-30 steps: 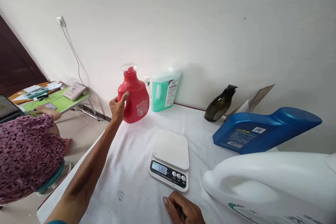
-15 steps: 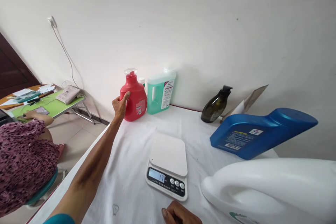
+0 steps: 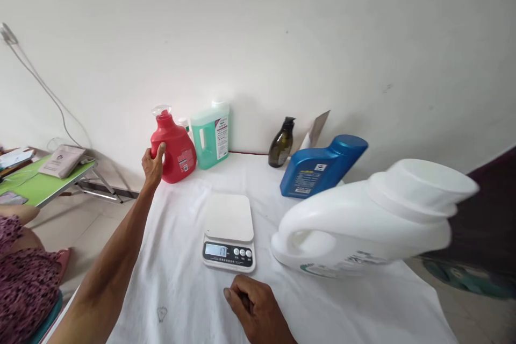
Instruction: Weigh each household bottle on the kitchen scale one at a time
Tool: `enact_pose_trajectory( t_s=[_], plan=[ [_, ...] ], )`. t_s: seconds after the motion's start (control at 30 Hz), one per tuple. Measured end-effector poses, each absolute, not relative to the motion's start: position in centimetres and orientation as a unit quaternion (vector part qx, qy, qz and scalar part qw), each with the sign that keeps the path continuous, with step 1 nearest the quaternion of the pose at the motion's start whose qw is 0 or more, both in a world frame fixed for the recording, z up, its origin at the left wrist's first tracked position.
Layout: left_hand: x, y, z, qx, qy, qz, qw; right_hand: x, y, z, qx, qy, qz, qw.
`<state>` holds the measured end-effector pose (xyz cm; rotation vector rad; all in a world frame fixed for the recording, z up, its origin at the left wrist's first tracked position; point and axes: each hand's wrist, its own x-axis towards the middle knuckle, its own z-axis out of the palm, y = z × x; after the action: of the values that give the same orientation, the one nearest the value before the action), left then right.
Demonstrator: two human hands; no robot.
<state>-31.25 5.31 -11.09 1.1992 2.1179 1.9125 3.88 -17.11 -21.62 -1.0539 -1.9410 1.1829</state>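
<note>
At the table's left rear, my left hand (image 3: 154, 165) is wrapped around the side handle of a red detergent bottle (image 3: 177, 153) with a clear cap. The bottle stands upright on the white cloth. Below a white kitchen scale (image 3: 229, 217), my right hand (image 3: 256, 301) rests in a loose fist with nothing seen in it. The scale's plate is bare, and its display (image 3: 215, 250) reads 17. Beside the red bottle stands a translucent green jug (image 3: 207, 156), with a small white-capped bottle (image 3: 183, 122) partly hidden between them.
To the right are a dark pump bottle (image 3: 281, 145), a blue jug (image 3: 318, 169) and a large white detergent jug (image 3: 363, 220). A brown and white packet (image 3: 316, 129) leans at the wall. Left of the table, a person in a patterned garment (image 3: 28, 279) sits near a green folding table (image 3: 68, 183).
The view has swung right and back, so the scene shifts left and more of the white jug and my right hand shows. My left hand stays on the red bottle.
</note>
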Motion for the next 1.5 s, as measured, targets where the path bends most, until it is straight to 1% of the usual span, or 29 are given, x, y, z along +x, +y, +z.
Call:
enact_pose_trajectory(
  t_s=[0.07, 0.13, 0.17, 0.2, 0.3, 0.4, 0.5, 0.57, 0.63, 0.77, 0.9, 0.97, 1.1, 1.2, 1.27, 1.4, 1.5],
  plan=[
    [-30.2, 4.2, -10.6, 0.367, 0.692, 0.617, -0.073, 3.8, -17.1, -21.3, -0.401, -0.731, 0.452, 0.317],
    [-28.0, 3.0, -10.0, 0.376, 0.661, 0.633, -0.143, 3.7, -17.2, -21.2, -0.397, -0.729, 0.456, 0.322],
    [-26.4, 2.3, -9.7, 0.408, 0.634, 0.639, -0.15, 3.7, -17.2, -21.1, -0.395, -0.727, 0.457, 0.325],
    [-24.6, 1.8, -9.3, 0.451, 0.605, 0.642, -0.136, 3.7, -17.2, -21.1, -0.395, -0.726, 0.458, 0.328],
    [-18.1, 0.5, -8.2, 0.59, 0.525, 0.614, -0.014, 3.7, -17.2, -21.1, -0.396, -0.724, 0.457, 0.331],
    [-11.6, -0.3, -6.9, 0.671, 0.47, 0.552, 0.155, 3.7, -17.2, -21.0, -0.394, -0.727, 0.453, 0.335],
    [-6.9, -1.8, -5.9, 0.684, 0.412, 0.506, 0.327, 3.6, -17.3, -20.6, -0.392, -0.723, 0.454, 0.343],
    [-5.1, -3.6, -5.7, 0.676, 0.366, 0.494, 0.406, 3.6, -17.3, -20.2, -0.392, -0.72, 0.457, 0.345],
    [-3.9, -5.7, -5.9, 0.667, 0.344, 0.483, 0.451, 3.6, -17.3, -19.9, -0.394, -0.719, 0.46, 0.342],
    [-2.3, -8.6, -7.0, 0.609, 0.386, 0.471, 0.508, 3.7, -17.2, -19.7, -0.398, -0.718, 0.469, 0.325],
    [-0.4, -8.6, -7.5, 0.528, 0.398, 0.453, 0.598, 3.7, -17.2, -20.1, -0.386, -0.718, 0.479, 0.326],
    [0.4, -8.2, -7.4, 0.49, 0.395, 0.469, 0.62, 3.7, -17.2, -20.5, -0.386, -0.714, 0.484, 0.326],
    [0.6, -7.9, -7.1, 0.435, 0.402, 0.52, 0.616, 3.7, -17.1, -20.8, -0.385, -0.704, 0.496, 0.332],
    [-0.7, -7.8, -6.2, 0.424, 0.407, 0.563, 0.581, 3.7, -17.0, -20.7, -0.381, -0.711, 0.485, 0.338],
    [-2.2, -7.7, -5.2, 0.432, 0.407, 0.596, 0.54, 3.6, -17.0, -20.6, -0.383, -0.717, 0.471, 0.344],
    [-6.4, -7.3, -3.4, 0.446, 0.418, 0.669, 0.422, 3.5, -17.0, -20.5, -0.382, -0.723, 0.459, 0.347],
    [-9.8, -7.4, -2.9, 0.442, 0.444, 0.696, 0.351, 3.5, -17.0, -20.5, -0.38, -0.725, 0.458, 0.347]
  ],
)
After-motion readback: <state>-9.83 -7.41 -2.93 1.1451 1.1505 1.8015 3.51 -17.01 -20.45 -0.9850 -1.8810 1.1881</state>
